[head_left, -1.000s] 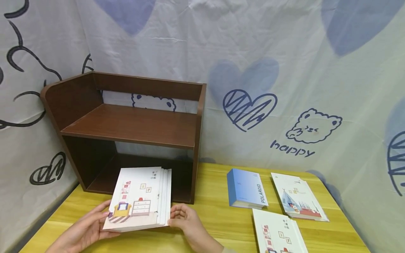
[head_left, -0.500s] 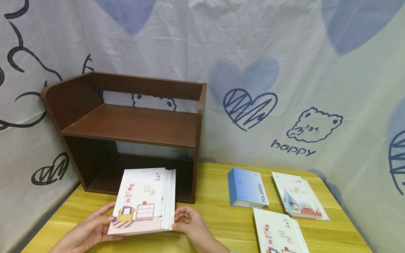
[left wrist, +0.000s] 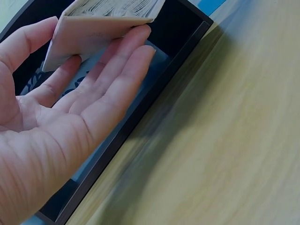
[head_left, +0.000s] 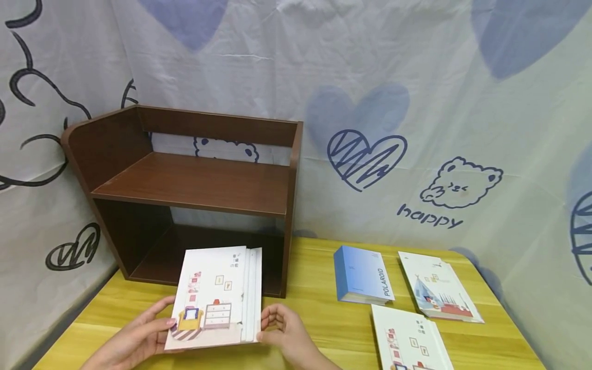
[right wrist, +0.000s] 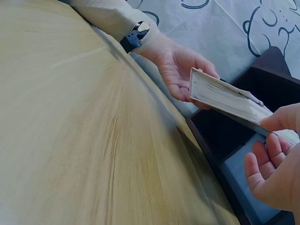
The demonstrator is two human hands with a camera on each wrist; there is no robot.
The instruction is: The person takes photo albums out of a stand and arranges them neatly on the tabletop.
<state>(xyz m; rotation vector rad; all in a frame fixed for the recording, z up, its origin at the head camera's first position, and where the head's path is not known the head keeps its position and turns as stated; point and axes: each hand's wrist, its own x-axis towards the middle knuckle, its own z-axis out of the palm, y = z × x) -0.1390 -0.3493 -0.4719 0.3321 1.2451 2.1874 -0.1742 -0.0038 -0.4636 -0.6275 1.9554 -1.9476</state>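
Note:
Both hands hold a white book (head_left: pixel 210 298) with a drawn yellow armchair and a chest of drawers on its cover. It is raised off the table, in front of the shelf's lower compartment. My left hand (head_left: pixel 139 334) grips its lower left corner, thumb on the cover and fingers underneath. At the lower right corner, my right hand (head_left: pixel 289 331) pinches the book between thumb and curled fingers. The right wrist view shows the page edges (right wrist: pixel 229 101) between the two hands. In the left wrist view, the left fingers (left wrist: pixel 117 70) spread under the back cover.
A dark brown two-tier shelf (head_left: pixel 199 182) stands at the back left of the wood-grain table (head_left: pixel 319 277). To the right lie a blue POLAROID book (head_left: pixel 363 275), a white book with a tent picture (head_left: pixel 439 288) and another white book (head_left: pixel 411 339) cut off by the frame's bottom edge.
Both hands have moved slightly right and toward the person, carrying the book with them. Its cover has turned a little, and the grip stays the same.

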